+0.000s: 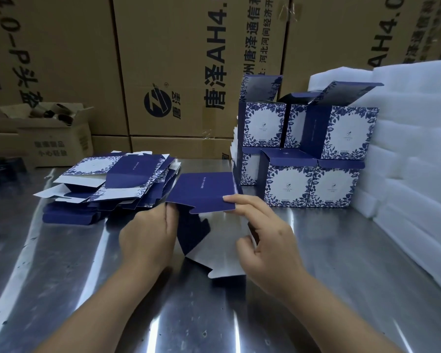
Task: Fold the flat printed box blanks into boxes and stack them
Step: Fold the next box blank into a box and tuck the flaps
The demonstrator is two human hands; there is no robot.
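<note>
The box blank (pixel 204 192) is being held over the middle of the bench (pixel 341 250), half opened, showing a navy outside with a thin line of pale print and a plain white inside. The left hand (pixel 148 235) is gripping its left edge and the right hand (pixel 267 240) is pinching its right flap. Flat blanks (pixel 117 179) are lying piled to the left, and folded boxes (pixel 316 149) are standing stacked to the right.

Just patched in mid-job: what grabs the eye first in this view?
Dead centre, the left hand and right hand hold a half-folded blue box blank over the steel table. Behind it to the right stand the finished floral boxes, stacked in two tiers against white foam sheets. A loose pile of flat blanks lies at the left.
</note>
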